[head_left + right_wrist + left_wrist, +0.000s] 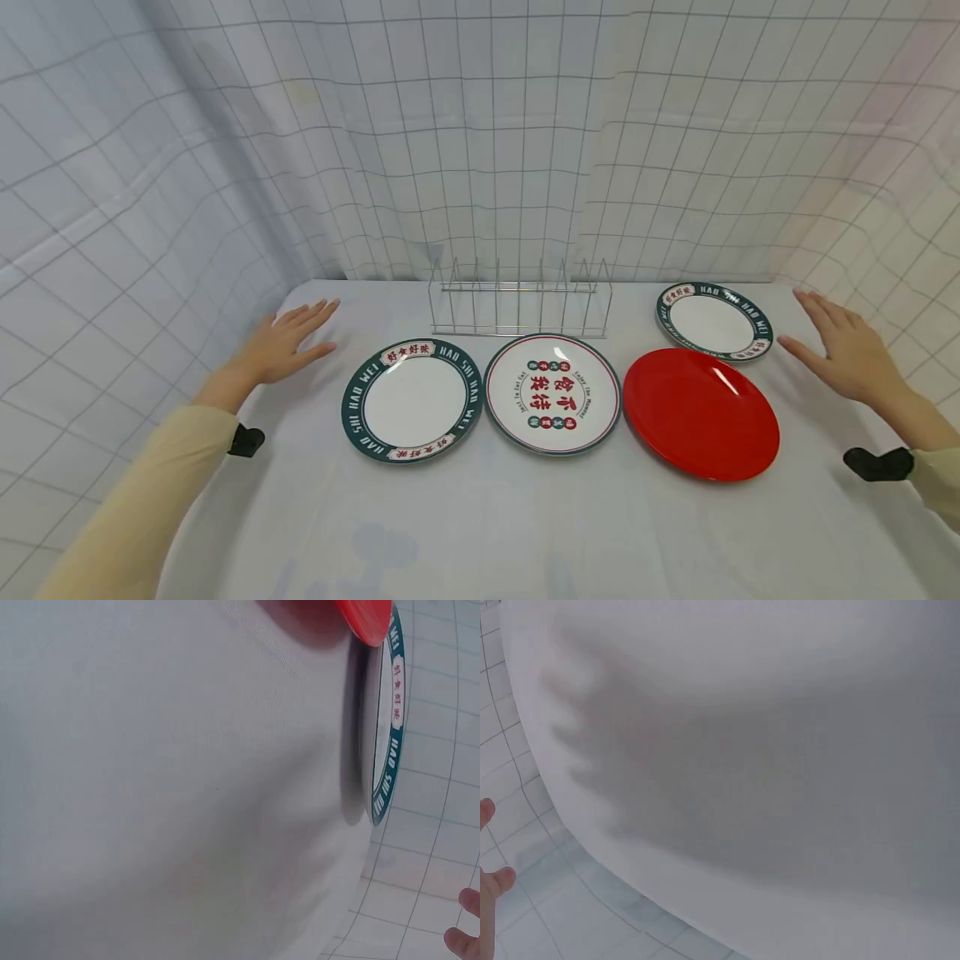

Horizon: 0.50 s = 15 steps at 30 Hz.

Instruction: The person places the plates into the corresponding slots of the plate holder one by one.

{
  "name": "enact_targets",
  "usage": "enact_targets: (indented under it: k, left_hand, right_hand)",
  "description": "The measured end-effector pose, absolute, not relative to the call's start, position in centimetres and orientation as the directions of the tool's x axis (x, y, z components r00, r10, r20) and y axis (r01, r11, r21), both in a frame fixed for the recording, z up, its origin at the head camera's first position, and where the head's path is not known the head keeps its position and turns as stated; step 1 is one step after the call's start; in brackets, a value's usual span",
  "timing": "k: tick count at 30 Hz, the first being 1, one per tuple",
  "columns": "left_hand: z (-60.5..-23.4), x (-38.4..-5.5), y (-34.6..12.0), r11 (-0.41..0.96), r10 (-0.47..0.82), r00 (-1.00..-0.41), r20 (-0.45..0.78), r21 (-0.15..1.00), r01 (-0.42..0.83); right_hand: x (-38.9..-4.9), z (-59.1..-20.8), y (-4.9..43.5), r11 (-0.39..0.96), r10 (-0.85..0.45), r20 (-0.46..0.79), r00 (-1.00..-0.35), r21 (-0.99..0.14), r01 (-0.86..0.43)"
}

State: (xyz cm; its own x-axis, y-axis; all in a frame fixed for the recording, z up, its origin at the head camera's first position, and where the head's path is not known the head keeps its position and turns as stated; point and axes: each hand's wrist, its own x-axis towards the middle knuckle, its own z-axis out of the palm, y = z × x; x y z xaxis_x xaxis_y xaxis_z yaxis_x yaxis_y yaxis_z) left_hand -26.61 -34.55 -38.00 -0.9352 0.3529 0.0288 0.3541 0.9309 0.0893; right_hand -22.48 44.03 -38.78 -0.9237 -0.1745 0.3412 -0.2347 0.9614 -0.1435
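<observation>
My left hand (288,340) hovers over the white table, left of a green-rimmed plate (412,400), with its fingers extended and nothing held. On the other side, my right hand (847,350) is raised with straight fingers, close to a smaller green-rimmed plate (714,322) and touching nothing. A plain red plate (701,414) lies just in front of that smaller plate. Between the red plate and the left green-rimmed one sits a white plate (517,375) with red lettering. Only fingertips (504,879) show in the left wrist view, above the hand's shadow.
A wire dish rack (521,330) stands behind the middle plate, near the table's back edge. White cloth with a grid pattern (495,150) hangs behind and along both sides of the white tabletop (480,533).
</observation>
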Motion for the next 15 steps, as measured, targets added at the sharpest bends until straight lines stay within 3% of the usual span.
enact_targets:
  k: [8, 15]
  left_hand:
    - [-38.1, -27.0, -32.1, 0.893, 0.379, -0.915, 0.136, 0.205, 0.401]
    - [-38.4, -27.6, -30.2, 0.863, 0.295, -0.941, 0.165, 0.376, 0.336]
  right_hand:
    - [-22.4, -39.1, 43.6, 0.928, -0.128, 0.326, -0.937, -0.293, -0.229]
    - [-22.5, -39.3, 43.3, 0.871, -0.073, 0.276, -0.958, -0.450, -0.196]
